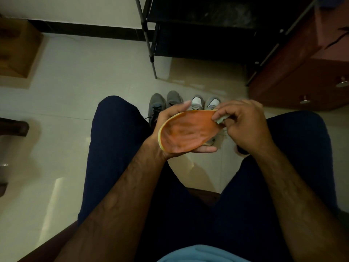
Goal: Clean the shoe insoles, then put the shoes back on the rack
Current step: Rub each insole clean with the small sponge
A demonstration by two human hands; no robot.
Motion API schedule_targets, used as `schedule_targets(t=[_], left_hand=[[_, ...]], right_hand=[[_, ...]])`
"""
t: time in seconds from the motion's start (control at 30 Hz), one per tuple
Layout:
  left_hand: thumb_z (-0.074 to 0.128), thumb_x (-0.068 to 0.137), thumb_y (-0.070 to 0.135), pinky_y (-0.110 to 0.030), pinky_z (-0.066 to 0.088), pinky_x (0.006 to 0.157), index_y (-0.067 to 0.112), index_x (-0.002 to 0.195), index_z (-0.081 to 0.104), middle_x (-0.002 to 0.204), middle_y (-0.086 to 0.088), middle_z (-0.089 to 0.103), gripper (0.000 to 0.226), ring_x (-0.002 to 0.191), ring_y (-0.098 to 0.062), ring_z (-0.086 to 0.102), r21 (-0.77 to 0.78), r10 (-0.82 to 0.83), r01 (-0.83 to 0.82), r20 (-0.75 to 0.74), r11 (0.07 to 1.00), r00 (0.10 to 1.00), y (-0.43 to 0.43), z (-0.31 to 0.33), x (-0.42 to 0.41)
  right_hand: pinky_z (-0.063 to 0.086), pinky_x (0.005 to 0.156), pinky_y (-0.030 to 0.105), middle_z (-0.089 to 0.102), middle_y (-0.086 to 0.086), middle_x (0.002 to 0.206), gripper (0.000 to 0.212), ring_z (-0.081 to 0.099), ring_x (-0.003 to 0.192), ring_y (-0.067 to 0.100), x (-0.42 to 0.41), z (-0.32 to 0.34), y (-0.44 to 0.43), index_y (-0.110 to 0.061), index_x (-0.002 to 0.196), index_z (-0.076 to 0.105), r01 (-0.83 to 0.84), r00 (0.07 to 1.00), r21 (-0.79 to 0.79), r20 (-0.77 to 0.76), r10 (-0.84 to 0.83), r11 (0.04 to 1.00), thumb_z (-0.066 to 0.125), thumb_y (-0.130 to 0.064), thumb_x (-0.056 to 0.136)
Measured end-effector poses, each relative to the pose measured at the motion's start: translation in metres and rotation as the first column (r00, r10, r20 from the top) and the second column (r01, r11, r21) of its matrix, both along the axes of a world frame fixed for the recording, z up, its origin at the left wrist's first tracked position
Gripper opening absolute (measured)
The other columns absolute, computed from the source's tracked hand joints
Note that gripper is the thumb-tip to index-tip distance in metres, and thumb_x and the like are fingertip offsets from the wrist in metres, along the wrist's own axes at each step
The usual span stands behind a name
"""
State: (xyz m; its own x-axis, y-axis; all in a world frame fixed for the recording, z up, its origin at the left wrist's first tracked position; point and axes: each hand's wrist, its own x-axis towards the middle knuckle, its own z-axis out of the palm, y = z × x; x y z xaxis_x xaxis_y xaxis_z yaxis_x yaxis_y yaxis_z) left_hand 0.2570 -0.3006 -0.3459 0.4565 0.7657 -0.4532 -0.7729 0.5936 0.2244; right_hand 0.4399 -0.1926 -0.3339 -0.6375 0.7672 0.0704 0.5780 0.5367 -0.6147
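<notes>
Pale tiled floor under you, black shoe rack ahead, four shoes lined up between your knees. Your left hand cups the orange insole, fingers curled round its edge. Your right hand pinches a small pale cloth against its tip.

trousers: dark navy, both legs | shirt: light blue hem at bottom edge | forearms: bare

You had the pale tiled floor carrying dark grey sneakers beside grey-and-white sneakers in one row; beyond them stood the black shoe rack and a brown cabinet.
</notes>
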Motion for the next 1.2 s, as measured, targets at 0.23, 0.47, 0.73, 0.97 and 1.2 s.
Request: schedule_targets(t=[0.23, 0.47, 0.73, 0.97, 1.2], left_hand=[[0.044, 0.096, 0.039, -0.066, 0.025, 0.119, 0.017, 0.164, 0.014, 0.167, -0.019, 0.021, 0.077, 0.146, -0.037, 0.030, -0.035, 0.100, -0.097, 0.078, 0.995, 0.992, 0.001, -0.003, -0.002], [0.048, 0.099, 0.041, -0.064, 0.022, 0.121, 0.018, 0.162, 0.025, 0.164, -0.019, 0.029, 0.071, 0.153, -0.038, 0.024, -0.055, 0.146, -0.144, 0.034, 0.988, 0.989, 0.001, 0.001, 0.001], [0.047, 0.100, 0.041, -0.065, 0.026, 0.118, 0.017, 0.162, 0.026, 0.154, -0.020, 0.045, 0.069, 0.142, -0.040, 0.041, -0.080, 0.194, -0.196, -0.023, 0.977, 0.981, 0.002, 0.002, 0.003], [0.049, 0.099, 0.042, -0.064, 0.026, 0.119, 0.018, 0.153, 0.037, 0.160, -0.018, 0.038, 0.061, 0.143, -0.040, 0.039, -0.056, 0.229, -0.228, 0.029, 0.972, 0.973, 0.002, 0.002, 0.002], [0.054, 0.098, 0.045, -0.064, 0.036, 0.113, 0.015, 0.158, 0.038, 0.152, -0.023, 0.049, 0.069, 0.140, -0.041, 0.046, -0.151, 0.280, -0.271, 0.038, 0.951, 0.959, 0.002, -0.001, 0.004]], right_hand=[[0.040, 0.098, 0.027, 0.063, -0.007, 0.119, 0.016, 0.047, 0.116, 0.011, -0.003, 0.000, 0.000, -0.022, 0.097, 0.080, 0.126, 0.986, 0.093, -0.123, -0.114, 0.988, 0.081, -0.015, 0.083], [0.059, 0.076, 0.030, 0.076, 0.001, 0.097, 0.017, 0.073, 0.086, 0.015, -0.011, 0.002, -0.010, -0.018, 0.101, 0.074, 0.160, 0.842, -0.456, -0.400, -0.362, 0.876, 0.076, -0.006, 0.090], [0.062, 0.086, 0.033, 0.075, -0.001, 0.108, 0.022, 0.074, 0.096, 0.013, -0.016, -0.001, -0.013, -0.018, 0.109, 0.075, 0.154, 0.840, -0.421, -0.421, -0.343, 0.894, 0.070, -0.002, 0.094], [0.053, 0.079, 0.031, 0.067, -0.010, 0.112, 0.019, 0.064, 0.103, 0.009, -0.009, -0.012, -0.014, -0.020, 0.105, 0.076, 0.223, 0.943, -0.084, -0.232, -0.237, 0.971, 0.079, -0.021, 0.086], [0.056, 0.075, 0.036, 0.070, -0.005, 0.102, 0.015, 0.065, 0.090, 0.012, -0.015, -0.011, -0.015, -0.016, 0.101, 0.076, 0.190, 0.960, -0.024, -0.204, -0.191, 0.982, 0.078, -0.026, 0.090]])
